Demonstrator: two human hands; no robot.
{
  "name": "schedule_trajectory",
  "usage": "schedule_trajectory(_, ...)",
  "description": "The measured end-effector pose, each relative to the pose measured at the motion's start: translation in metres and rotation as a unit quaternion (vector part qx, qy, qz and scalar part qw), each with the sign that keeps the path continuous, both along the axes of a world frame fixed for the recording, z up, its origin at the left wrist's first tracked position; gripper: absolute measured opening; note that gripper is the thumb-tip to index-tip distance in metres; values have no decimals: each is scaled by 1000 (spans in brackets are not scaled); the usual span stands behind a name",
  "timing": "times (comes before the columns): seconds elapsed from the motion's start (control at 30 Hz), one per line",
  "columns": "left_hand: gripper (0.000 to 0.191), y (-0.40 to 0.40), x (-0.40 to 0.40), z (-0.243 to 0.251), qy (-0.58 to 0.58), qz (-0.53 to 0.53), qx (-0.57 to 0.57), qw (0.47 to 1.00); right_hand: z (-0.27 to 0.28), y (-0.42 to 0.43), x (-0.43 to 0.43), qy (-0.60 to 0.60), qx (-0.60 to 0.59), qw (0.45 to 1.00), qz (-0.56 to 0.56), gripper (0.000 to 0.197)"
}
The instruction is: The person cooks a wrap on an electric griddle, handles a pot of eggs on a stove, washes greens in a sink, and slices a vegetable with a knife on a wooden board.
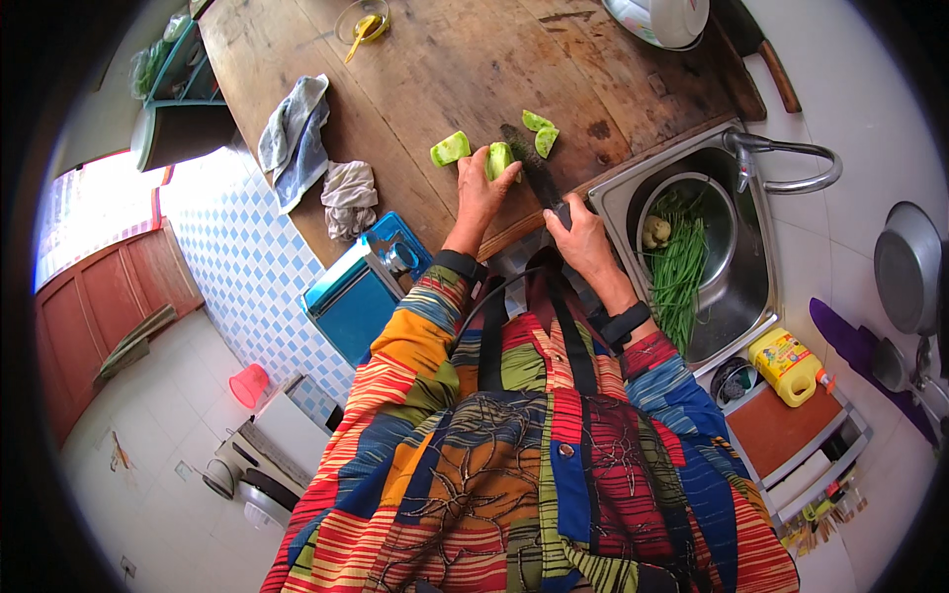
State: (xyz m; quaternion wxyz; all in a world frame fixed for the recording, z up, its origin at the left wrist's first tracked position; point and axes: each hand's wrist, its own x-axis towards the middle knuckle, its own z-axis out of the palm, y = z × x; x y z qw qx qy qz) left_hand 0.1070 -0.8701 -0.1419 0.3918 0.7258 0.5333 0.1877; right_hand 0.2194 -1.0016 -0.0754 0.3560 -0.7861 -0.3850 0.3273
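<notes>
My left hand (482,189) grips a piece of green vegetable (500,160) on the wooden countertop (415,96); its exact kind is unclear. In my right hand (582,239) is the handle of a dark-bladed kitchen knife (532,163), the blade lying just right of that piece. Another green chunk (450,149) rests to the left of my left hand. Beyond the blade, on its right, lie smaller cut pieces (545,139) of the same vegetable, close together.
At right, a steel sink (741,326) holds a metal bowl (712,181) with long green stalks (678,274) under a faucet (804,185). Cloths (296,137) and a blue appliance (363,296) are at left. A glass bowl (342,26) with a yellow spoon and a white enamel basin (660,22) stand farther back.
</notes>
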Motion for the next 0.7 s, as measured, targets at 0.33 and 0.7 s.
schedule_trajectory(0.33,41,6,-15,-18,-179,110,-209,955,-11,1,-27,42,-7,998,-40,27)
schedule_trajectory(0.7,47,-4,-21,3,-42,-44,86,994,0,5,13,-43,27,999,-18,23)
